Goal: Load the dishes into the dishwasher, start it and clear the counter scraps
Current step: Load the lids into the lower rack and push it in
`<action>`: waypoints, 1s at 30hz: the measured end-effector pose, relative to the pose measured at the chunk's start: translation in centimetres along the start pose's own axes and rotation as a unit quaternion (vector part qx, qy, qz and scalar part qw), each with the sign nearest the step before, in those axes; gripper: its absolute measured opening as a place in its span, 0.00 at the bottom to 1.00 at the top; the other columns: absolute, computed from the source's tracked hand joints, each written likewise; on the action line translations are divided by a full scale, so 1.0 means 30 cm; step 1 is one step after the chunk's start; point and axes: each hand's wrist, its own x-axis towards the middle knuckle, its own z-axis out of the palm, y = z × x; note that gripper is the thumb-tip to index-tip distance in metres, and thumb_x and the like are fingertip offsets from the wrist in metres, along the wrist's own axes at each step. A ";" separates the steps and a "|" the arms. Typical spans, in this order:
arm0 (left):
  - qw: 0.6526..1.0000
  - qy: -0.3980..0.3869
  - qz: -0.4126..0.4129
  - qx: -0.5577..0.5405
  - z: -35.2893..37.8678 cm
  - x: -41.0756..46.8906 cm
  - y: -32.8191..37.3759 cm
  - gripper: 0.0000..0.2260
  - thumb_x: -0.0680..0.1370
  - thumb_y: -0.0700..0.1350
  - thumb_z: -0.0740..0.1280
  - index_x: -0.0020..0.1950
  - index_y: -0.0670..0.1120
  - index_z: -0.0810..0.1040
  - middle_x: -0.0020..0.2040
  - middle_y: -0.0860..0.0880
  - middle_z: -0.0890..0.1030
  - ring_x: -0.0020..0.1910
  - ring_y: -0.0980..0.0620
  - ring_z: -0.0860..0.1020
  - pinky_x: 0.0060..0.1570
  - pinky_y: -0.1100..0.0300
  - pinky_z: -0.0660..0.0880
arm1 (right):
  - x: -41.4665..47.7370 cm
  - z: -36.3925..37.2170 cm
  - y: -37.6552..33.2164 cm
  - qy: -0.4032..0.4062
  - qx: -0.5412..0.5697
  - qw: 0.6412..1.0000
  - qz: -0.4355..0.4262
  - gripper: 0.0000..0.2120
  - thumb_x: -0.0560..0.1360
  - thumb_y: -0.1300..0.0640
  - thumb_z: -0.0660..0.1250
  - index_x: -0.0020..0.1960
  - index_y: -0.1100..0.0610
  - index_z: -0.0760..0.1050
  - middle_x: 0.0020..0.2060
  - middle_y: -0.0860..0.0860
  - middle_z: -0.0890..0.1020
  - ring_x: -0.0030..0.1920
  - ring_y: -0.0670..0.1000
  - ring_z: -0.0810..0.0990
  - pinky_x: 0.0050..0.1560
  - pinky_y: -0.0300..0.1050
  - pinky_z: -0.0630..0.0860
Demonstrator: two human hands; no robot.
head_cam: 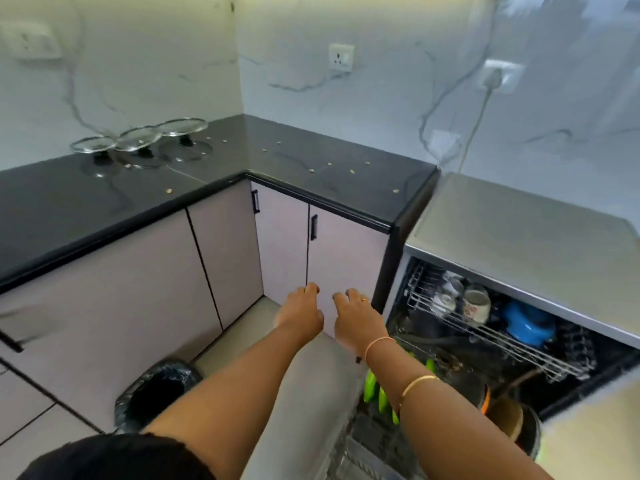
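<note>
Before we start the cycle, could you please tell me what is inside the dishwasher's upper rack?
The upper rack holds white cups and a blue vessel. Its rear part cannot be seen: it is hidden under the dishwasher's top panel.

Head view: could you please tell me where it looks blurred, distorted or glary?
In the head view, the wide angle bends the counter edge. The glossy counter mirrors the lids. The frame's edges smear, as at the handle on the left. The dishwasher interior is dim. The left hand and right hand look fairly sharp.
</note>
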 end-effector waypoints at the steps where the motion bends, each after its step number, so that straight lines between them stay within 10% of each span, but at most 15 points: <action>1: 1.000 0.006 0.000 -0.002 -0.062 0.036 -0.067 0.18 0.78 0.43 0.60 0.68 0.46 0.64 0.66 0.44 0.70 0.64 0.45 0.69 0.59 0.52 0.71 | 0.059 -0.008 -0.063 -0.001 0.002 1.000 0.008 0.20 0.77 0.62 0.56 0.69 0.58 0.62 0.66 0.58 0.65 0.65 0.60 0.66 0.60 0.52 0.71; 30: 0.965 0.207 -0.067 -0.148 -0.790 1.207 -0.864 0.15 0.78 0.42 0.62 0.65 0.46 0.69 0.63 0.49 0.74 0.59 0.51 0.74 0.54 0.59 0.70 | 1.615 -0.101 -0.731 0.134 0.062 0.979 -0.143 0.12 0.77 0.61 0.55 0.56 0.61 0.73 0.64 0.58 0.69 0.58 0.59 0.74 0.54 0.51 0.76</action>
